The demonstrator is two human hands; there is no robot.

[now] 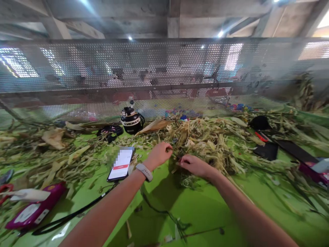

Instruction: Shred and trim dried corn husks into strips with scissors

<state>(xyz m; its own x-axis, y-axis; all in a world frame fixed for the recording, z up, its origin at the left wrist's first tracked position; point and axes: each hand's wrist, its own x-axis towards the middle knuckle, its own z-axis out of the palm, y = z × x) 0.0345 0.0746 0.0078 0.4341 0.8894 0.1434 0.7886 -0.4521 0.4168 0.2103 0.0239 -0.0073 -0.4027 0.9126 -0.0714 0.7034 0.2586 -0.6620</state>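
My left hand [159, 155], with a pale band on its wrist, is curled with thumb and fingertips together at the near edge of a pile of dry husk strips [205, 135]. Just to its right, my right hand [194, 165] is closed in a pinch. Whatever lies between the fingertips of either hand is too small and dark to make out. A small gap separates the two hands. Below the right hand lies a loose tangle of thin green-grey fibres [189, 180]. A lit phone [120, 166] rests left of my left forearm.
A black round bottle [131, 124] stands behind the phone. Purple devices [38, 207] lie at both sides, with red-handled scissors [5, 189] far left. A red cutter [261, 136] lies right. Perforated metal panels [164, 65] rise behind the green table [213, 216]; a dark cord [77, 213] crosses it.
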